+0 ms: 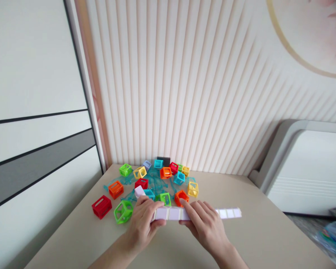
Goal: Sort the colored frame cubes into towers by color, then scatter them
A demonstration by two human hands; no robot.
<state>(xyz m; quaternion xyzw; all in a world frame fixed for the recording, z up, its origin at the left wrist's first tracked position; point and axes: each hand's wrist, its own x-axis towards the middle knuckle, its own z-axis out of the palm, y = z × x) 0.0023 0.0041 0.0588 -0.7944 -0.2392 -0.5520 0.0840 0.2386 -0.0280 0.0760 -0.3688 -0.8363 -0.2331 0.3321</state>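
Note:
A long pale lilac strip of joined square segments is held level above the near part of the table. My left hand grips it toward its left end, thumb below and fingers over the top. A pale lilac end piece shows beyond the left fingers; its link to the strip is hidden. Closed around the strip farther right is my right hand, with several segments sticking out past it. Just behind the hands lie an orange open-sided cube and a green one.
Open-frame cubes, including a red one and a yellow one, are scattered over the table. Translucent teal pieces lie among them. A black object stands against the ribbed wall. A white cabinet borders the left.

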